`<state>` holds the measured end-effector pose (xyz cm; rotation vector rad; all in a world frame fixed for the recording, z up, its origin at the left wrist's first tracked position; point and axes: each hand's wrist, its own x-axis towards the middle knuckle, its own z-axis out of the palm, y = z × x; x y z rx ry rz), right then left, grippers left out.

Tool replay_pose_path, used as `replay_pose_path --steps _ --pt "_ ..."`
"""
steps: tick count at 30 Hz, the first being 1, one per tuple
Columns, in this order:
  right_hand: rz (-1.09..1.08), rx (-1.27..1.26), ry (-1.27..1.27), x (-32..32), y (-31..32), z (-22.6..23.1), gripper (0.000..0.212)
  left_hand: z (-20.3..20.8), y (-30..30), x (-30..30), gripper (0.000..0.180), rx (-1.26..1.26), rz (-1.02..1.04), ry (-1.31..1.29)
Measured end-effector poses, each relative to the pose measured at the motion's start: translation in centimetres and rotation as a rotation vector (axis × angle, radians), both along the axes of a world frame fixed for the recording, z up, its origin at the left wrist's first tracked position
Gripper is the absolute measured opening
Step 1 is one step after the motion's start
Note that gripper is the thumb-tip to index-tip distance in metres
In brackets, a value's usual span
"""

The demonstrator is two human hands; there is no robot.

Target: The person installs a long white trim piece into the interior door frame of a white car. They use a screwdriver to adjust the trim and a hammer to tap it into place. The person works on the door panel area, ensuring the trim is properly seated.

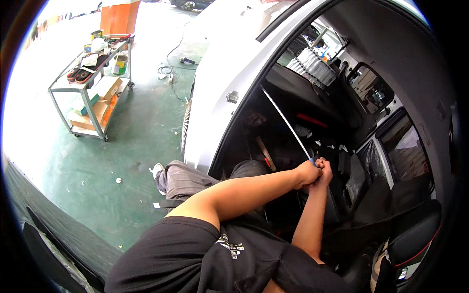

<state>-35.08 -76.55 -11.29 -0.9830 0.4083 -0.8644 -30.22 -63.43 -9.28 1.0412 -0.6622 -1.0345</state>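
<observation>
A long, thin silver rod (287,124) with a bit of blue at its near end slants up and left from my hands into the dark car interior, its far tip by the door frame. My left hand (306,175) is closed around the blue end. Right beside it, my right hand (323,172) is closed too, pressed against the left one; whether it also grips the rod is hidden. Below the rod, near my knee, lies a wooden-handled tool (265,152) with a red part. Its kind is too dark to tell.
I am in the open doorway of a white car (222,83). A black seat with red piping (415,234) is at lower right. On the green floor stands a wheeled metal cart (73,87) with tools, cans and boxes. A corded power tool (187,61) lies beyond it.
</observation>
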Motion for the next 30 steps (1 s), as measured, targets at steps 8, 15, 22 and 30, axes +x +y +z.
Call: replay_pose_path --steps 8,15,22,30 --pt "0.144 0.174 0.083 -1.1 -0.5 -4.0 0.021 -3.3 -0.7 0.1 0.025 0.182 -0.061 -0.146" --pt "0.232 0.371 -0.014 -0.6 -0.1 -5.5 0.004 -4.3 1.1 1.2 0.022 0.283 -0.122 -0.431" --pt "0.178 0.433 0.019 -0.3 0.1 -5.4 0.008 -5.7 0.6 1.3 0.023 0.208 -0.116 -0.68" --pt "-0.006 0.301 0.124 0.6 0.6 -8.3 0.006 -8.2 1.7 1.1 0.019 0.072 -0.021 -0.316"
